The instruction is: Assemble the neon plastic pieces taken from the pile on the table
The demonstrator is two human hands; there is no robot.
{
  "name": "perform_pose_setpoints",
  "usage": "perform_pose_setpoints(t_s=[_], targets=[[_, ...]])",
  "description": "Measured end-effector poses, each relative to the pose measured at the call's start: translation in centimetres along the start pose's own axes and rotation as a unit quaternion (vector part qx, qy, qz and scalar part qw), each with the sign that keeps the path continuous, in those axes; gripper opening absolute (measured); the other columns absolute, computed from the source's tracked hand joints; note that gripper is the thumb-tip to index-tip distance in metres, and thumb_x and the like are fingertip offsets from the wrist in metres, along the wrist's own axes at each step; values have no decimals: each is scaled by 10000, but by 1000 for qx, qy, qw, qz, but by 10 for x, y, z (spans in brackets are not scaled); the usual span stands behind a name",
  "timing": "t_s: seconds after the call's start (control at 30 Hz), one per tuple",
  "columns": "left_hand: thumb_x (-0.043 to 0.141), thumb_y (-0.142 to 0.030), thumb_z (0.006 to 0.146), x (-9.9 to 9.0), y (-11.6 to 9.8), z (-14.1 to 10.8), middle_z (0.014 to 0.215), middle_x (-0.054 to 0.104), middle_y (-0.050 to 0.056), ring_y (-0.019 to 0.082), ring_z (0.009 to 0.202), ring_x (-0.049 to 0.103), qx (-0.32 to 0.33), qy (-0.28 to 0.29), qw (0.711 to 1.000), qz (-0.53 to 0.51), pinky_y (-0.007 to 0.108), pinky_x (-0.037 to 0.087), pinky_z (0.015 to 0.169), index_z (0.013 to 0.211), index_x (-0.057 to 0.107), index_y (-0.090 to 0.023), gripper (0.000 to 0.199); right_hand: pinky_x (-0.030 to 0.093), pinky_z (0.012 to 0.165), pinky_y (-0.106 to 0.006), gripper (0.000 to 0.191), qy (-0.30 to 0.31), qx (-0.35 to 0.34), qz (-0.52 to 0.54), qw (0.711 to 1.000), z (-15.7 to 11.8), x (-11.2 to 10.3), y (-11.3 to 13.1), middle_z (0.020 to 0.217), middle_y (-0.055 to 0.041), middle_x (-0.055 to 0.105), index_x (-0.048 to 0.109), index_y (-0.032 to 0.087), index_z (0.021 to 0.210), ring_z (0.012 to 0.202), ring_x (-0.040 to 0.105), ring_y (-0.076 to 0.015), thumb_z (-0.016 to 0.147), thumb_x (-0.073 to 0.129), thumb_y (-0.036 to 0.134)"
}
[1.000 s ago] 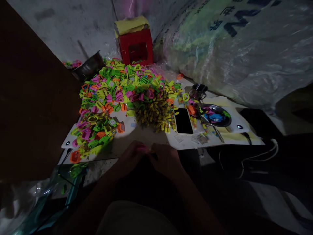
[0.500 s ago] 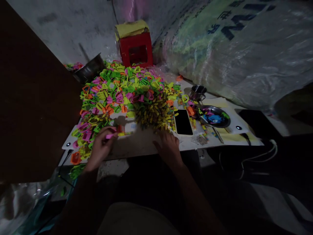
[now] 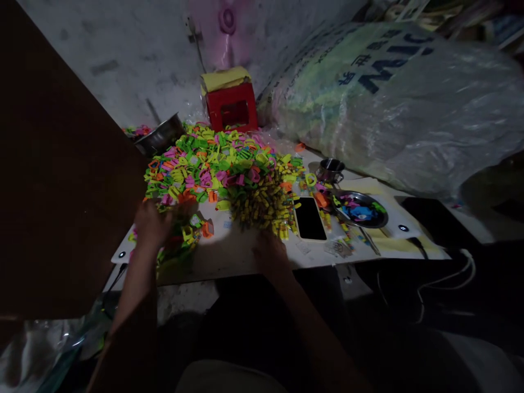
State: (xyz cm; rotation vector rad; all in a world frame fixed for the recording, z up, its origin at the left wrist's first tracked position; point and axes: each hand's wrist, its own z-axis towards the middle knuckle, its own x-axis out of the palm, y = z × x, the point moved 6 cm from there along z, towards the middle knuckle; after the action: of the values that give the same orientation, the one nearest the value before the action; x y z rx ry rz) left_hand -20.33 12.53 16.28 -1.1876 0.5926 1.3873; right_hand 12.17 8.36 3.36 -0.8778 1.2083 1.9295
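My left hand (image 3: 153, 225) is over the left edge of a mound of small plastic pieces (image 3: 196, 166), coloured pink, green, yellow and orange. Its fingers are dim and smeared by motion, so what they hold does not show. My right hand (image 3: 272, 254) rests low at the front of a heap of small yellow pieces (image 3: 262, 204). The fingers there are bent together and pointing down; whatever is between them is hidden. On the board between the hands lies an orange piece (image 3: 207, 229), beside a yellow-green piece (image 3: 188, 233).
A phone (image 3: 310, 219) lies right of the yellow heap. Farther right are a metal cup (image 3: 331, 170), a metal dish (image 3: 379, 219) of coloured bits and a dark flat device (image 3: 438, 221). Behind stand a red box (image 3: 213, 106), a metal pan (image 3: 161, 136) and a big plastic sack (image 3: 393, 125).
My left hand has moved left from the middle of the board, and the pink piece it held no longer shows. My right hand stays by the yellow heap. The view has tipped up slightly.
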Motion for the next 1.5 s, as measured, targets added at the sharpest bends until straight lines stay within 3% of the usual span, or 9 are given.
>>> perform_pose_setpoints(t_s=[0.17,0.3,0.47,0.6,0.8,1.0,1.03,1.33,1.5], targets=[[462,-292,891,92,-88,22,1225,590,155,278,1165,515,100,154,981,-60,395,388,999,1175,586,-136,347,497,929,-377,327,-29,-84,79,993,-12,0,12,1106,-111,663,607,150,1130,1047,600,-212,841,466,89],[553,-289,842,138,-117,21,1140,619,202,337,1149,506,91,200,972,-78,450,389,968,977,658,-98,256,506,917,-362,453,-53,-112,122,985,-15,-2,8,1117,-120,645,600,132,1153,1064,590,-204,768,405,-3],[565,-220,809,133,-113,6,1263,571,151,307,1268,420,61,206,962,-166,421,297,1084,952,662,-130,195,495,861,-366,380,-20,-55,80,995,-5,2,-9,1074,-120,637,654,154,1059,989,581,-219,772,452,7],[445,-346,877,121,-104,-26,1101,646,130,259,1074,580,-7,266,920,-286,388,459,934,1010,640,-126,323,465,794,-356,184,12,-9,-6,1000,0,0,-12,953,-110,628,677,158,872,880,559,-222,832,509,96],[566,-537,771,110,-104,-113,820,703,96,239,760,671,-64,439,779,-443,369,546,682,922,698,-173,416,448,829,-335,160,-22,-10,132,991,-6,-25,9,962,-58,676,636,191,1004,912,599,-195,878,537,188],[552,-596,819,97,-118,-162,1175,634,106,229,959,652,-146,516,598,-596,326,547,701,1225,577,-269,521,491,752,-289,197,-36,21,334,942,-18,-47,25,951,-50,672,602,198,1030,860,625,-169,925,472,302],[544,-582,839,93,-120,-163,1174,624,100,220,963,645,-158,504,593,-608,318,545,707,1251,548,-277,513,492,719,-273,193,-32,27,351,936,-19,-49,27,930,-44,665,598,198,1024,825,619,-160,921,475,304],[739,-456,706,56,-126,-145,1115,650,106,211,978,618,-78,367,723,-580,302,498,819,1124,586,-171,529,473,612,-237,146,-49,40,368,927,-24,-75,41,815,0,629,600,214,992,673,561,-125,873,525,253],[807,-281,627,46,-129,-145,1054,685,64,175,905,641,-68,340,742,-574,255,481,765,1023,570,-177,473,480,618,-233,119,-73,36,373,924,-26,-78,46,837,2,624,586,220,977,667,554,-116,869,538,232]])
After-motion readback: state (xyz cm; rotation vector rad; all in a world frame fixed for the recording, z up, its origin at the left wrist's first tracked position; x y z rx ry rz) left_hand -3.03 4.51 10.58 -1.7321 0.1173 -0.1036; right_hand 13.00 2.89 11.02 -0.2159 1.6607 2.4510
